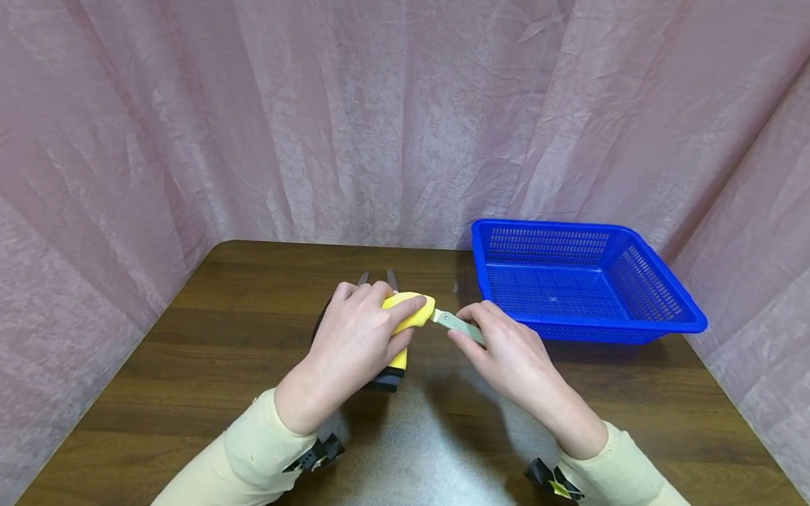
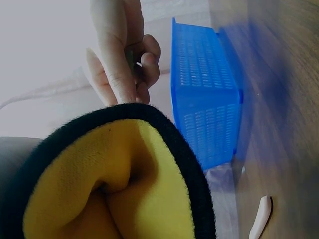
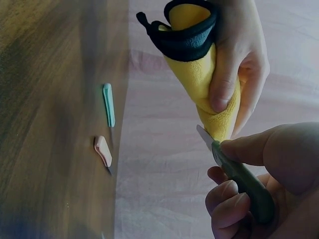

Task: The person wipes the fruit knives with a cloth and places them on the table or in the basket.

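My left hand point(image 1: 361, 327) holds a yellow cloth point(image 3: 192, 74) with a dark grey back and black edging. It is bunched around my fingers. The cloth tapers down to the short blade of a small green-handled knife point(image 1: 460, 327), and in the right wrist view it lies against that blade. My right hand point(image 1: 512, 355) grips the knife by its handle, thumb along the top. In the left wrist view the hanging cloth hides the blade.
Two more small knives lie on the wooden table, one with a green handle point(image 3: 108, 105) and one with a pink handle point(image 3: 102, 151); my left hand mostly covers them in the head view. A blue plastic basket point(image 1: 633, 326) stands at the right. Pink curtains point(image 1: 380, 126) hang behind.
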`<move>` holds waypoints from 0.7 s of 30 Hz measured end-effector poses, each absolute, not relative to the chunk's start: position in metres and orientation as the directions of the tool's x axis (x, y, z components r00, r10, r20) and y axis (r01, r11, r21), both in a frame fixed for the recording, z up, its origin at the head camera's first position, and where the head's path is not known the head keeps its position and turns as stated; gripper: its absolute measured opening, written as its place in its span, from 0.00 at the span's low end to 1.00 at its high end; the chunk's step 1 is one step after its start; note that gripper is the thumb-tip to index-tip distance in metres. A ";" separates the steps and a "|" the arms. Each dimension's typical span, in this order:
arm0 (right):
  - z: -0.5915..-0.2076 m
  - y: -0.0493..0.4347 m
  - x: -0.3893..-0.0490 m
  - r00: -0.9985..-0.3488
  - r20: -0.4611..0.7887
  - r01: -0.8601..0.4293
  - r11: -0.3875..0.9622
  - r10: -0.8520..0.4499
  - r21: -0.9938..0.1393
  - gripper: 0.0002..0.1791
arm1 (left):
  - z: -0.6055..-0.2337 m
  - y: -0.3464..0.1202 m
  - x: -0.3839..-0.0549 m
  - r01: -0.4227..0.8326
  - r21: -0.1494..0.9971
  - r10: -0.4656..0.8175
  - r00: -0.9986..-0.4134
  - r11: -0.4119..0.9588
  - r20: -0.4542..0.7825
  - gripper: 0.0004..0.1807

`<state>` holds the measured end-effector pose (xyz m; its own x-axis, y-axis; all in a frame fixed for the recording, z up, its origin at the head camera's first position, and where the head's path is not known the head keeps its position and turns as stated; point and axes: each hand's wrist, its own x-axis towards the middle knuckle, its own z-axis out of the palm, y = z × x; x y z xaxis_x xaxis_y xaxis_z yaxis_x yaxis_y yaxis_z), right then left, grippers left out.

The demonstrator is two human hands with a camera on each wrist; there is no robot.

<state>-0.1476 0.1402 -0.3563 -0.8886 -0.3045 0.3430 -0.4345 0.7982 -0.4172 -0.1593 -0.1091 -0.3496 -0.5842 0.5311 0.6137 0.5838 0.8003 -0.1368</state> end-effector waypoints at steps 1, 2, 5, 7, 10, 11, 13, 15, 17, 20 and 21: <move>-0.356 0.140 -0.148 -0.888 0.343 -0.435 0.798 -0.305 -0.418 0.07 | -0.350 -0.110 -0.160 0.578 -0.139 0.529 -0.587 0.804 0.613 0.21; -0.356 0.141 -0.148 -0.888 0.343 -0.435 0.797 -0.305 -0.419 0.07 | -0.349 -0.110 -0.160 0.574 -0.140 0.526 -0.590 0.807 0.612 0.21; -0.356 0.141 -0.148 -0.887 0.345 -0.437 0.797 -0.306 -0.418 0.07 | -0.349 -0.112 -0.161 0.565 -0.138 0.517 -0.593 0.813 0.617 0.20; -0.355 0.141 -0.148 -0.887 0.345 -0.437 0.796 -0.305 -0.420 0.07 | -0.349 -0.113 -0.162 0.563 -0.131 0.510 -0.597 0.816 0.619 0.20; -0.355 0.142 -0.148 -0.886 0.348 -0.440 0.794 -0.307 -0.419 0.07 | -0.348 -0.114 -0.163 0.560 -0.114 0.503 -0.613 0.821 0.609 0.22; -0.355 0.142 -0.148 -0.886 0.347 -0.440 0.793 -0.307 -0.421 0.07 | -0.348 -0.115 -0.163 0.558 -0.108 0.501 -0.621 0.823 0.603 0.23; -0.355 0.142 -0.148 -0.886 0.347 -0.441 0.791 -0.308 -0.423 0.07 | -0.348 -0.116 -0.164 0.553 -0.099 0.495 -0.636 0.827 0.592 0.25; -0.355 0.142 -0.148 -0.885 0.350 -0.443 0.790 -0.309 -0.423 0.07 | -0.348 -0.117 -0.165 0.548 -0.090 0.489 -0.646 0.832 0.586 0.26; -0.354 0.142 -0.147 -0.884 0.351 -0.444 0.790 -0.308 -0.424 0.06 | -0.347 -0.118 -0.165 0.543 -0.087 0.484 -0.649 0.835 0.587 0.26; -0.354 0.143 -0.147 -0.882 0.356 -0.447 0.790 -0.309 -0.420 0.06 | -0.347 -0.120 -0.167 0.543 -0.078 0.474 -0.645 0.836 0.600 0.26; -0.353 0.143 -0.147 -0.882 0.356 -0.447 0.790 -0.310 -0.420 0.06 | -0.347 -0.121 -0.167 0.542 -0.074 0.470 -0.643 0.837 0.605 0.26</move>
<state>-0.1473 0.1429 -0.3535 -0.8817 -0.3097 0.3559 -0.4469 0.7899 -0.4199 -0.1671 -0.1207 -0.3473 -0.6431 0.4700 0.6045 0.5419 0.8372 -0.0744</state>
